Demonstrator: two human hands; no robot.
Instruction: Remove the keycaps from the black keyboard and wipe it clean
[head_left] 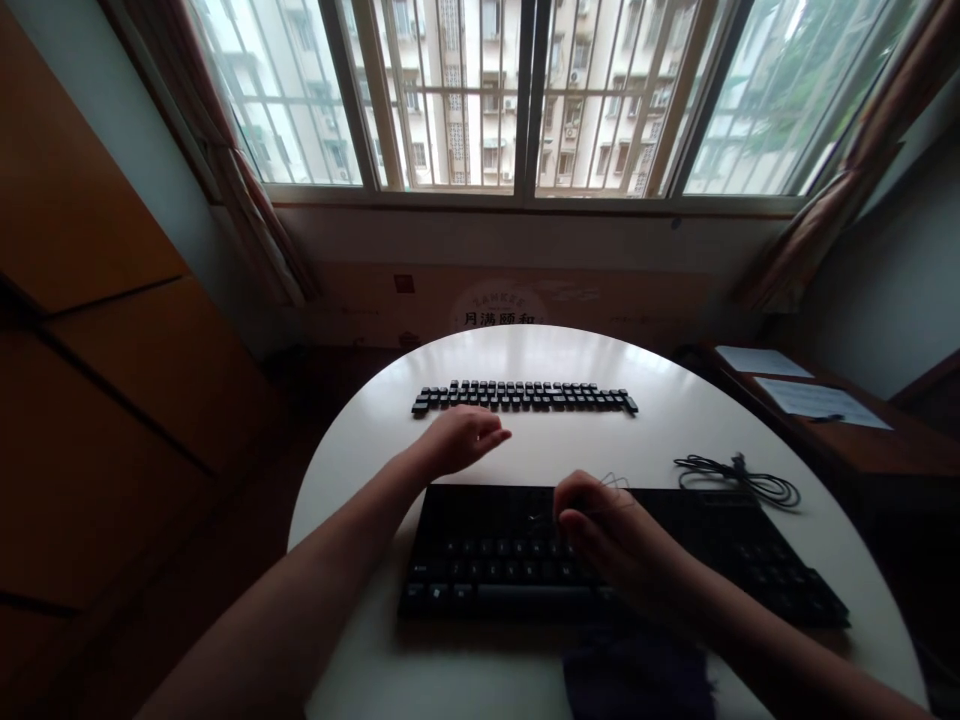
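A black keyboard [517,592] lies across the near half of the round white table, its upper key rows bare of keycaps. My right hand [600,525] is over its middle, closed around a thin wire keycap puller [616,484]; wire loops stick out beyond the fingers. Behind the keyboard, my left hand [466,440] hovers at the front edge of a line of removed black keycaps [540,397]. Its fingers are curled in, and whatever they may hold is hidden. The keycaps stand in several rows, set out in keyboard order.
A coiled black cable [750,482] rests on the table [637,450] at the right. Dark purple cloth [637,675] lies by the near edge. Beyond the table, a brown desk at the right carries papers [821,400] and a pen. A barred window is ahead.
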